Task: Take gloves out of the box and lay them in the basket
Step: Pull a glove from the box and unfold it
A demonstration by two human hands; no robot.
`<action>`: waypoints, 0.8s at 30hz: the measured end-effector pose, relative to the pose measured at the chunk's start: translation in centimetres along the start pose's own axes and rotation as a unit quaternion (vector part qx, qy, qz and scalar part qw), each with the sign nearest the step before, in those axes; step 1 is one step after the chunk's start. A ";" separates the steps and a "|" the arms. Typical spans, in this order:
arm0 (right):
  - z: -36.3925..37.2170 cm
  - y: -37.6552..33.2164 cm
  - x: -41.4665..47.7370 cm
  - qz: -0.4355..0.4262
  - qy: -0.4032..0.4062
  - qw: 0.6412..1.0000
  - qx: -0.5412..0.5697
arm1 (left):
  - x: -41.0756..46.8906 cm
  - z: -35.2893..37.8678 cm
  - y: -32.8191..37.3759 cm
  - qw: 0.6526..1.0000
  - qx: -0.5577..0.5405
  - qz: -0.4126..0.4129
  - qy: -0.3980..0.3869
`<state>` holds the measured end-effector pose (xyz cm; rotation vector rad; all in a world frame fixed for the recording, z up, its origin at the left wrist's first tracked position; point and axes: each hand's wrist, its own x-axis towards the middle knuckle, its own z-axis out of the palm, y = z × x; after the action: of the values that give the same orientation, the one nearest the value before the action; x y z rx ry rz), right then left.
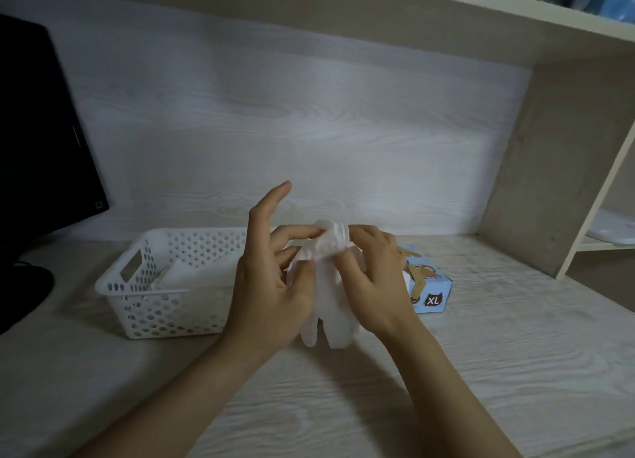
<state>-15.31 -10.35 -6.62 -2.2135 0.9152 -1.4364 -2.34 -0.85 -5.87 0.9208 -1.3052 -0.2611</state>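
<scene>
- We are in the middle of moving one glove: it is out of the box and not yet in the basket.
- Our left hand [271, 285] pinches the bunched cuff of the glove [335, 320] between thumb and middle finger, while the forefinger sticks up free.
- Our right hand [374, 285] pinches the same cuff from the other side, fingers curled onto the crumpled edge.
- The thin white glove hangs between both hands, its fingers pointing down toward the desk [481, 354]. We cannot tell whether the tips touch the desk.
- The glove hangs in front of the gap between the white holed basket [113, 285] on the left and the blue box [433, 292] marked XL on the right. The right hand hides much of the box.
- Pale folded material, which we take for gloves laid earlier in the job [192, 272], already lies inside the basket.
- We judge the step in hand to be opening out the cuff, so the glove hangs flat instead of crumpled.
- The next move calls for carrying the glove left over the basket's near wall and lowering it flat onto the pile.
- The film is light and clingy, so we should let go with both hands together, or it may drag back out or fold over on itself.
</scene>
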 end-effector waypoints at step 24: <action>-0.2 -0.5 -0.2 -0.131 0.094 0.984 0.075 | 0.7 -0.8 0.1 0.981 0.189 0.038 -0.020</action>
<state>-15.37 -9.86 -6.36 -2.1750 0.5621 -1.7940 -1.47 -0.86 -5.29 1.1857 -1.4512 0.0332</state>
